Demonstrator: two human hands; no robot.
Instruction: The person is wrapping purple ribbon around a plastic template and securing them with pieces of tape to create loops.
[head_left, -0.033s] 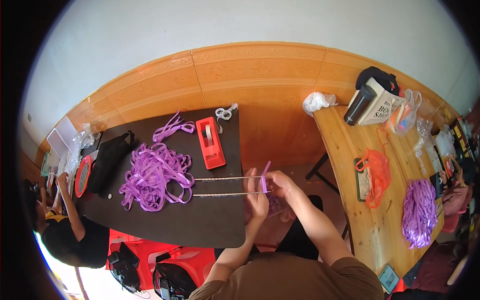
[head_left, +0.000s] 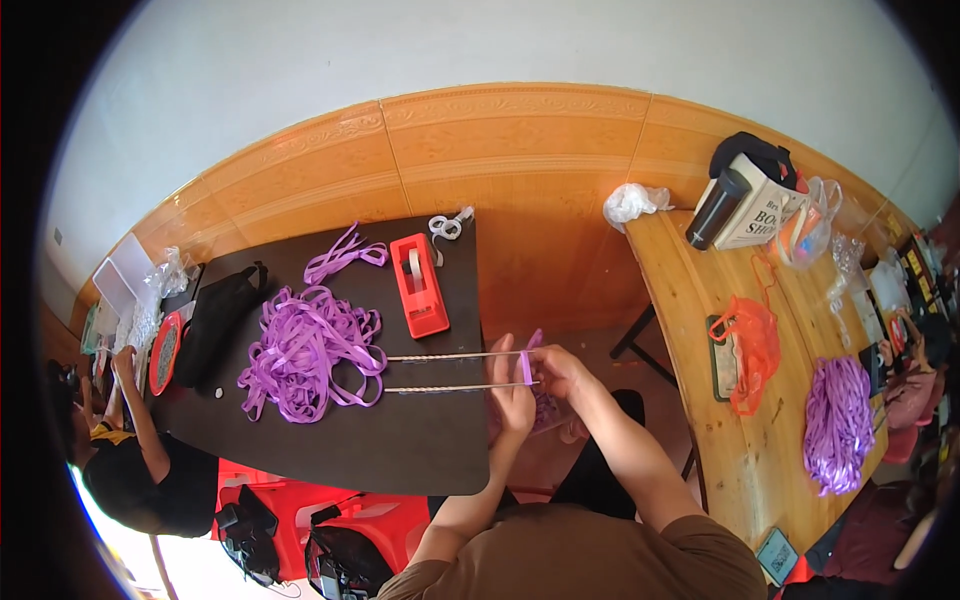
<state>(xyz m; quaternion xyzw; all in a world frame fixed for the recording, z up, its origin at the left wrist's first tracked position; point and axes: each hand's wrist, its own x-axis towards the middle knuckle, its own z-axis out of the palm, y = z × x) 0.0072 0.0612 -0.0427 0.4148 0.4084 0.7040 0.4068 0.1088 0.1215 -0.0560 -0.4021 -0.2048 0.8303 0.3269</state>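
Two thin, partly twisted metal rods [head_left: 440, 357] run side by side from the dark table out past its right edge. A purple ribbon [head_left: 527, 368] spans their right ends, with a short loose end above. My right hand [head_left: 558, 371] is closed, its fingertips pinching at the ribbon beside the rod ends. Behind and under the rods, my left hand [head_left: 511, 396] has its fingers stretched upward and its thumb apart. Part of that hand is hidden by the rods. At the rods' left ends lies a large tangled heap of purple ribbon [head_left: 305, 355].
A red tape dispenser [head_left: 420, 290] and white-handled scissors [head_left: 445, 229] lie at the table's far right. A black bag [head_left: 225, 325] is on the left, near a co-worker [head_left: 140, 480]. The wooden table [head_left: 690, 300] bears a bundle of purple ribbon [head_left: 838, 425], a dark tumbler [head_left: 718, 210] and bags.
The ribbon's loose end, which stood up and leaned right above the rods, now sits lower, near my right fingertips. Both hands have barely moved.
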